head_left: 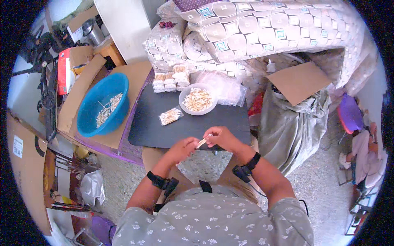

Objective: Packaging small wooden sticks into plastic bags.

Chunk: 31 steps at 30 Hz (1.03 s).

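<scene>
Over the near edge of the dark table (158, 123), my two hands meet around a few cotton swabs (201, 143) with wooden sticks. My left hand (182, 149) has its fingers closed at the lower left end of them. At their upper right end, my right hand (223, 138) pinches them. How many there are is too small to tell. Beyond my hands stands a pale bowl (183, 109) heaped with loose swabs. Left of it lies a small clear bag (170, 116) filled with swabs. Bundled swab packs (170, 79) are stacked at the table's far edge.
Clear plastic bags (225, 88) lie behind the bowl. To the left, a blue basin (85, 119) holding swabs rests on cardboard (135, 78). A grey sack (283, 127) topped with cardboard stands on the right. A patterned padded cover (271, 33) spans the back. At far right another person (363, 153) is partly visible.
</scene>
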Motion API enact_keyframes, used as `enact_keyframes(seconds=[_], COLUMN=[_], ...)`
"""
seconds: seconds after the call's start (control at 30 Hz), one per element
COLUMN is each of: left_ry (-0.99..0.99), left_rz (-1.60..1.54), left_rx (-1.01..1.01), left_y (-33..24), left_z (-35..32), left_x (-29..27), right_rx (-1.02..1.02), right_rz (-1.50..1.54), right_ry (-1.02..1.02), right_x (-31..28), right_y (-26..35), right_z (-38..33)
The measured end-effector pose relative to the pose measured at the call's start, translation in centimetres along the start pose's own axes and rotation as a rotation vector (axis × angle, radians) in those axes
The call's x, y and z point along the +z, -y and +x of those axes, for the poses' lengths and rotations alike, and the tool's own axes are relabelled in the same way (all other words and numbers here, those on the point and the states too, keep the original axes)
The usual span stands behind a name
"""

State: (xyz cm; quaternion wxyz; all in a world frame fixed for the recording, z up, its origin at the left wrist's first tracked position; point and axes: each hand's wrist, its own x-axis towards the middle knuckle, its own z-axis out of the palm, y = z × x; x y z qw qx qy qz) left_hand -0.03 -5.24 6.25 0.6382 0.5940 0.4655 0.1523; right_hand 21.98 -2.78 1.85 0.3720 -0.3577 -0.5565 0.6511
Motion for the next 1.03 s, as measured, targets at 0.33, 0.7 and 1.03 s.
enact_keyframes(seconds=[0.33,0.7,1.03], left_ry=[-0.627,-0.436,-0.202], left_rz=[1.166,1.169,0.999], left_rx=[0.520,0.455,0.002], left_y=[5.2,3.3,-1.6], left_z=[6.1,1.8,1.4], left_x=[-13.4,-7.8,-8.0], right_rx=[-0.072,-0.150,-0.208], right_rz=[-0.136,-0.123,-0.192], right_ry=[-0.130,-0.188,-0.185], right_x=[-2.8,-2.5,-2.6], right_y=[-2.0,-3.1,-3.4], right_z=[2.1,1.5,1.2])
